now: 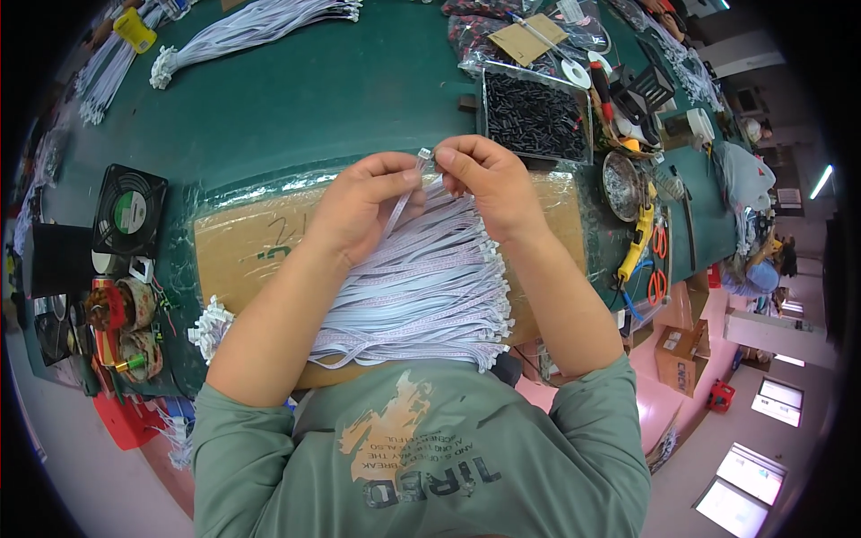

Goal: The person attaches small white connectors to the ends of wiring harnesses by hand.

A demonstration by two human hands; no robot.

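Note:
My left hand [369, 202] pinches a white flat ribbon cable [397, 212] just below its white connector [424, 154]. Thumb and forefinger of my right hand [489, 184] are closed right beside that connector; whatever they hold is too small to make out. Under both hands lies a thick bundle of similar ribbon cables [404, 291], white with fine purple lines. Its connector ends gather at the right, and more white connectors [212, 328] stick out at the left. A cardboard sheet [235, 247] covered with clear film lies beneath the bundle.
Beyond my right hand stands a clear tray [589, 134] of small black pieces. Further right are a metal bowl [621, 184], a yellow-handled tool [639, 238] and orange-handled scissors [659, 282]. A black fan [130, 211] stands left. Another cable bundle [260, 31] lies on the green table [296, 108].

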